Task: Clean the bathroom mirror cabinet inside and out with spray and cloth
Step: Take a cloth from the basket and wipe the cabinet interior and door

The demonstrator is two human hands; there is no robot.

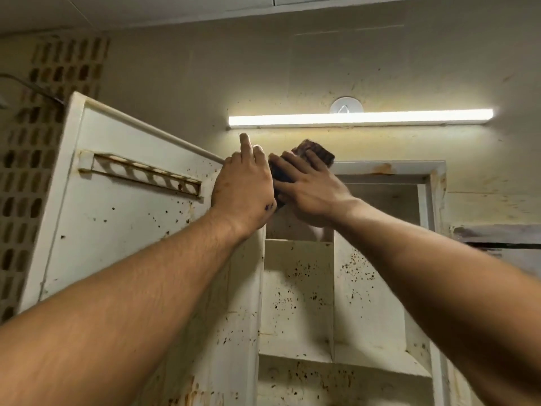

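The white cabinet [380,168] hangs open on the wall, its inside speckled with dark spots and rust. Its door [117,218] swings out to the left and shows a rusty slotted rack. My right hand [307,189] presses a dark brown cloth [319,153] flat against the cabinet's top front edge, fingers spread over it. My left hand [243,186] is at the door's upper corner beside the hinge, index finger pointing up, the other fingers curled. Whether it grips the door edge or part of the cloth is hidden behind its back. No spray bottle is in view.
A lit tube lamp [360,118] runs along the wall just above the cabinet. A patterned vent block [38,171] fills the left wall. Shelves and a vertical divider [333,288] split the cabinet's interior. A dark ledge [503,244] runs off to the right.
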